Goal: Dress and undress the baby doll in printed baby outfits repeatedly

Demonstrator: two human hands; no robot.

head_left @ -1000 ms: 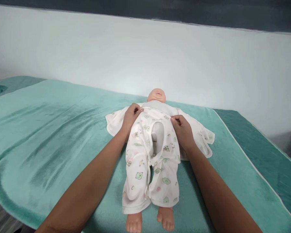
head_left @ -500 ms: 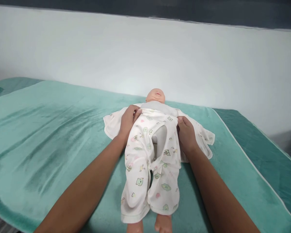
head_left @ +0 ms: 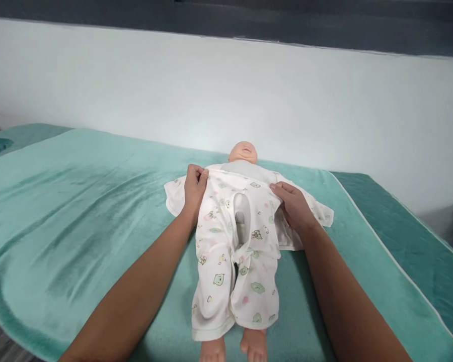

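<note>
A baby doll (head_left: 243,152) lies on its back on a teal blanket (head_left: 79,201), head toward the wall, bare feet near the lower edge of the view. It wears white printed pants (head_left: 234,256) with small animal figures, open at the crotch. An open white printed top (head_left: 317,213) is spread under it. My left hand (head_left: 194,188) is closed on the pants' waistband at the doll's left side. My right hand (head_left: 292,203) pinches the waistband on the other side, fingers pressed together along the cloth.
The blanket covers a wide bed or table that runs left and right. A darker teal cover (head_left: 411,236) shows at the right. A white wall (head_left: 249,95) rises directly behind the doll's head.
Both hands have drawn the pants' waistband farther up the doll's torso, toward its chest. The doll's feet show more below the pant legs than half a second ago.
</note>
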